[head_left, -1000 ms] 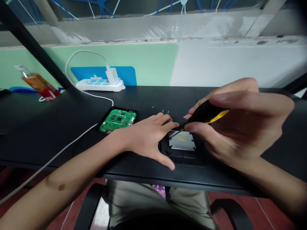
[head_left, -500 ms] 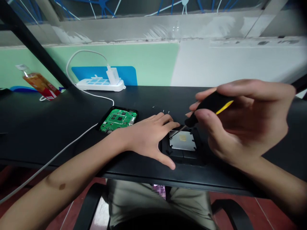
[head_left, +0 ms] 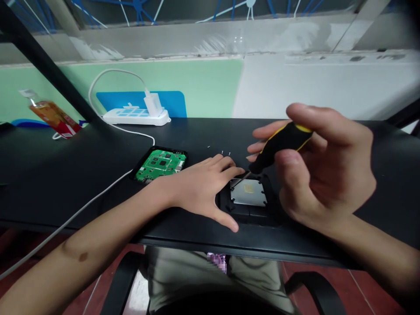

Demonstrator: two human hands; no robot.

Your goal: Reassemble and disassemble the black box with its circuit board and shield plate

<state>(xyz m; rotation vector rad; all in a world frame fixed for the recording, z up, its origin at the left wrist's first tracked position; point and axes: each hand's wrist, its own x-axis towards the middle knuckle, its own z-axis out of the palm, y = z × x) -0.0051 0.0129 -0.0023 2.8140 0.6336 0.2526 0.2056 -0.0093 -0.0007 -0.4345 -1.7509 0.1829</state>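
My right hand (head_left: pixel 328 170) grips a black and yellow screwdriver (head_left: pixel 278 146), tilted down to the left. Its tip meets the upper left corner of a silver metal plate (head_left: pixel 254 196), which carries a small yellowish square and has dark screw points along its edges. The plate sits in a black housing (head_left: pixel 271 192) on the desk. My left hand (head_left: pixel 205 181) lies spread with the palm down, its fingers at the housing's left side and its thumb stretched toward me. Beyond my left fingers lie several small screws (head_left: pixel 225 153).
Left of my left hand, a green circuit board (head_left: pixel 162 162) sits in a black case. A white cable (head_left: pixel 82 208) crosses the black desk (head_left: pixel 59 175). At the wall are a white power strip (head_left: pixel 131 117) with a charger (head_left: pixel 153 104) and a drink bottle (head_left: pixel 54 116).
My right hand has turned around the screwdriver handle and shifted slightly left, with the fingers placed differently. The screwdriver tip stays at the same corner. My left hand holds its place.
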